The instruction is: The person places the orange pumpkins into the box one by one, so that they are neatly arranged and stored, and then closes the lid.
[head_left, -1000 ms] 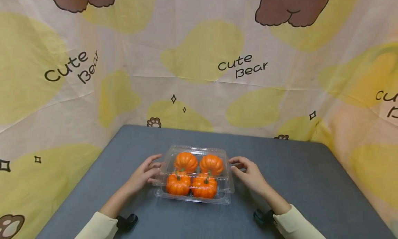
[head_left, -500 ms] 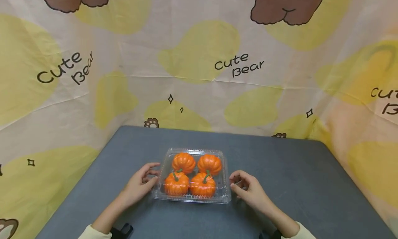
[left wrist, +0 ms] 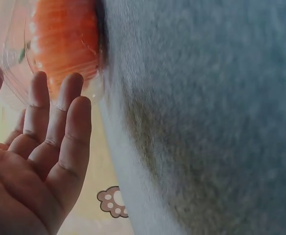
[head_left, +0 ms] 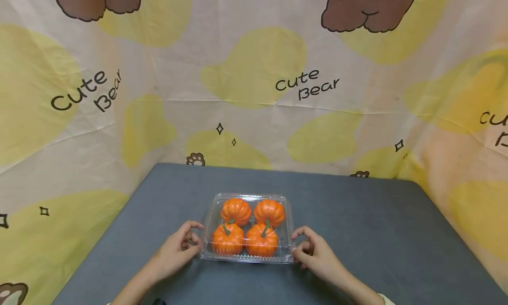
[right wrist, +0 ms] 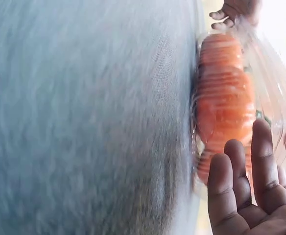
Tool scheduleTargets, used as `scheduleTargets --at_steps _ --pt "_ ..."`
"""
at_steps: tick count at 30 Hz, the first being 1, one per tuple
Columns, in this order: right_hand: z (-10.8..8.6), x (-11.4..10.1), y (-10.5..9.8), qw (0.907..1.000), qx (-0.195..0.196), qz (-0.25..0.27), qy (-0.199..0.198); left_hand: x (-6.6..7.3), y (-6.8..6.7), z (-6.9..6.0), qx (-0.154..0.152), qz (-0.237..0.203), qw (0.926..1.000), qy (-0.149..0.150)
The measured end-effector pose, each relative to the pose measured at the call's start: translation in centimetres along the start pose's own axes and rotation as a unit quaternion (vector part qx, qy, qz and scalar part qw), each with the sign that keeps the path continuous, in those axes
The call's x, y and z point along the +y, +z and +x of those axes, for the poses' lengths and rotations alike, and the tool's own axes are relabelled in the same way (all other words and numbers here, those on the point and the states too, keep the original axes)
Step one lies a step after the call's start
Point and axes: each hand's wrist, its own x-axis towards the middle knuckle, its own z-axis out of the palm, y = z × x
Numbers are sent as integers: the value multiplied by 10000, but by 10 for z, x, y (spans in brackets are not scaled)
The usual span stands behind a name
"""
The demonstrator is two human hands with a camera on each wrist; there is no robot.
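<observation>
A clear plastic clamshell box (head_left: 286, 234) sits on the grey table, its lid down over several small orange pumpkins (head_left: 262, 243) with green stems. At the box's left side is my left hand (head_left: 176, 250), fingertips at the rim and fingers mostly straight. My right hand (head_left: 317, 256) is at the opposite side, thumb and fingertips by the front right corner. In the left wrist view, the fingers (left wrist: 77, 122) lie against or just beside the clear wall. The right wrist view has the fingers (right wrist: 221, 186) in front of the box, thumb apart from them.
The grey table (head_left: 357, 216) extends around the box on all sides. Behind it and to the sides hangs a pale cloth (head_left: 254, 75) with yellow patches, bear prints and lettering.
The lid, raised and offset from the base a second ago, has come down onto it. Both hands have shifted toward the front of the box, staying at its sides.
</observation>
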Motion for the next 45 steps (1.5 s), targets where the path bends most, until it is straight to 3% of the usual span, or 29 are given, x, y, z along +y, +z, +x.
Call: scheduleTargets --at_steps 4,11,18,25,28,38,45 --pt "-1 -1 3 9999 45 60 116 0 8 -2 -2 -85 9999 150" --pt "0 -2 9 9986 -30 464 267 2 11 -2 -124 -436 9989 -92" --pt "-3 -1 12 9973 -117 720 89 2 12 -2 -379 -629 9971 -208" --pt "-4 3 14 9910 -282 1300 -175 2 15 1 -356 -813 9959 -181" --pt "-4 4 15 9870 -345 1554 -222 3 16 1 -341 -896 9949 -299" --pt "-5 -3 18 9777 -238 2012 555 3 20 2 -342 -797 9957 -335" --pt "-6 -3 19 9768 -234 1995 744 2 23 1 -209 -863 9956 -288"
